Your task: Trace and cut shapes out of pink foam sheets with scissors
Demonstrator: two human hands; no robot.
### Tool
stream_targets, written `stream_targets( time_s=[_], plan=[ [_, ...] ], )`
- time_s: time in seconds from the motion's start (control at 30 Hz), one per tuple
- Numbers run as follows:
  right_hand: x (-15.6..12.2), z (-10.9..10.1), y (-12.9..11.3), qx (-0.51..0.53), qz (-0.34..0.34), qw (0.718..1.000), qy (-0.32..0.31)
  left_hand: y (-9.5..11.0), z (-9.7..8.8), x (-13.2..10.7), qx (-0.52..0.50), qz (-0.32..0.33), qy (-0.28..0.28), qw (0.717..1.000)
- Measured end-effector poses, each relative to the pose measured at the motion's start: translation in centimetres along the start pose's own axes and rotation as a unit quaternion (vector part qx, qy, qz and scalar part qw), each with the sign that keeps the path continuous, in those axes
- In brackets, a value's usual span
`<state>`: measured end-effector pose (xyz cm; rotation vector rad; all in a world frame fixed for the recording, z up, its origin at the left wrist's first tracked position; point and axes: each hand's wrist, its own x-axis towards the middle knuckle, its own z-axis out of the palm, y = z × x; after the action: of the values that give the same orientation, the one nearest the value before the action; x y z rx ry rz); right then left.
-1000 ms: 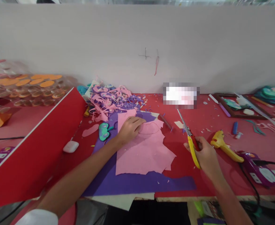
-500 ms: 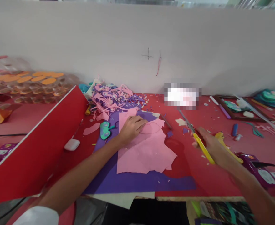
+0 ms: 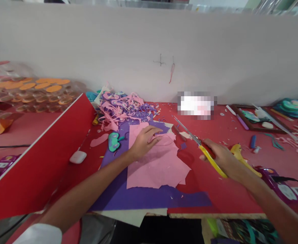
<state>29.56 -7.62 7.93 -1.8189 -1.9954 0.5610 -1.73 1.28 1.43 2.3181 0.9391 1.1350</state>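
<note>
My left hand (image 3: pixel 145 141) rests over a pink craft sheet (image 3: pixel 156 169), thumb and fingers apart, with nothing gripped. An outline is drawn on the pink sheet near my fingertips. Beneath it lies a larger purple sheet (image 3: pixel 149 200). My right hand (image 3: pixel 218 154) holds a pair of yellow-handled scissors (image 3: pixel 210 159) over the red table, right of the sheets. The blades point up and left, towards the far edge of the pink sheet. Just left of the sheet lies a teal cut-out shape (image 3: pixel 114 141).
Pink and purple scraps (image 3: pixel 123 108) are heaped at the back. A red panel (image 3: pixel 47 152) stands on the left, beside a white case (image 3: pixel 78 157). On the right are a yellow glue gun (image 3: pixel 242 159), a purple device (image 3: pixel 282 186) and a brown frame (image 3: pixel 255 125).
My right hand has moved the scissors left, towards the pink sheet. My left hand has shifted slightly and its thumb and fingers have spread apart.
</note>
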Motion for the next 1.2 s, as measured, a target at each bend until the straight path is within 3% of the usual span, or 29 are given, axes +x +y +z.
stream_targets(
  time_s=[0.2, 0.4, 0.53, 0.6, 0.73, 0.8, 0.87, 0.97, 1.07, 1.2],
  plan=[
    [1.2, 2.3, -3.2, 0.015, -0.035, 0.997, -0.066, 3.6, 0.5, -0.1, -0.21, -0.107, -0.023, 0.971],
    [1.7, 3.6, -4.0, 0.003, -0.047, 0.996, -0.079, 4.5, 1.2, -0.8, -0.266, -0.188, 0.019, 0.945],
    [1.9, 3.4, -3.3, 0.017, -0.022, 0.997, -0.072, 2.5, 0.8, -0.2, -0.251, -0.201, 0.084, 0.943],
    [1.9, 3.0, -2.5, -0.005, -0.022, 0.998, -0.051, 0.4, -0.2, 0.4, -0.224, -0.207, 0.151, 0.94],
    [1.7, 1.4, -0.1, -0.068, -0.022, 0.997, -0.036, -3.8, -2.7, 1.3, -0.149, -0.24, 0.341, 0.897],
    [1.6, 0.4, 1.2, -0.12, -0.019, 0.991, -0.05, -4.7, -3.2, 1.4, -0.078, -0.222, 0.371, 0.898],
    [1.4, -0.5, 2.4, -0.176, -0.012, 0.983, -0.059, -4.5, -2.8, 1.1, -0.011, -0.183, 0.311, 0.933],
    [1.0, -1.4, 4.2, -0.228, -0.017, 0.972, -0.062, -3.2, -1.1, 0.5, 0.096, -0.067, 0.093, 0.989],
    [0.7, -1.8, 5.9, -0.244, -0.024, 0.966, -0.082, -2.4, 0.3, 0.0, 0.205, 0.013, -0.057, 0.977],
    [0.7, -2.6, 7.4, -0.208, 0.005, 0.97, -0.122, -2.4, 0.6, -0.2, 0.255, 0.015, -0.103, 0.961]
  ],
)
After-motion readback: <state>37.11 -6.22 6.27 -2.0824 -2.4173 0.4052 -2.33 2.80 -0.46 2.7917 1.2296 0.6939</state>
